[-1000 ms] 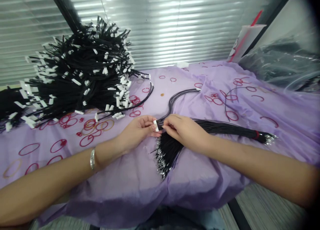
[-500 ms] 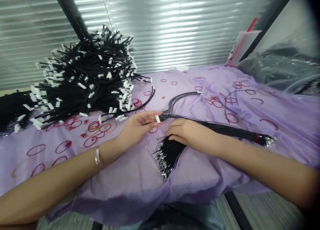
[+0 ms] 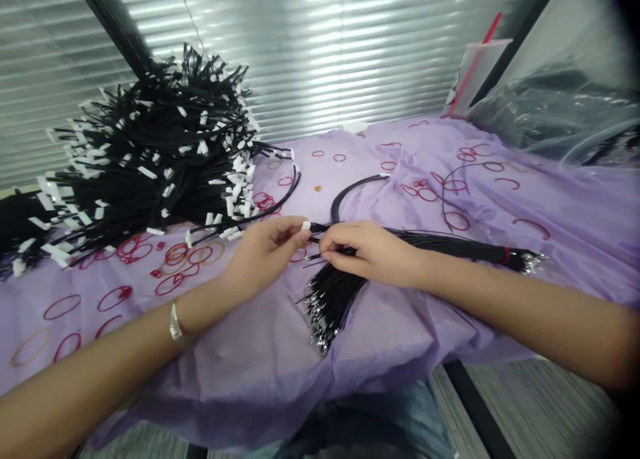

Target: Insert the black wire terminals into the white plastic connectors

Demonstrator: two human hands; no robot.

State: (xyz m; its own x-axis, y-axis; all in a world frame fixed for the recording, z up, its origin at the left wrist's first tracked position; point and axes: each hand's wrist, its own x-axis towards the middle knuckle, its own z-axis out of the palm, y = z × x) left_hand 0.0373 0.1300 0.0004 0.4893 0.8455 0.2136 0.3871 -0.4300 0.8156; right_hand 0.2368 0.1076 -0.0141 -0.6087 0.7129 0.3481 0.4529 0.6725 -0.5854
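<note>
My left hand (image 3: 273,249) pinches a small white connector (image 3: 306,226) between thumb and fingertips. Black wires run out of that connector to the right and curve up to another white end (image 3: 384,176). My right hand (image 3: 357,249) is closed, thumb against fingers, on thin black wire just right of the connector; the wire's tip is partly hidden. Under and beside the right hand lies a bundle of black wires (image 3: 340,296) with bare silvery terminals fanned toward me. The bundle's other end (image 3: 505,254) is bound by a red band at the right.
A tall heap of black cables with white connectors (image 3: 165,159) fills the left back. Red rubber bands (image 3: 177,254) lie scattered over the purple cloth (image 3: 260,352). A cup with a red straw (image 3: 475,79) and clear plastic bags (image 3: 555,119) stand at the right back.
My right hand has left the terminal bundle and come up to the connector, closing on wire there. My left hand keeps its pinch. The whole view has shifted slightly.
</note>
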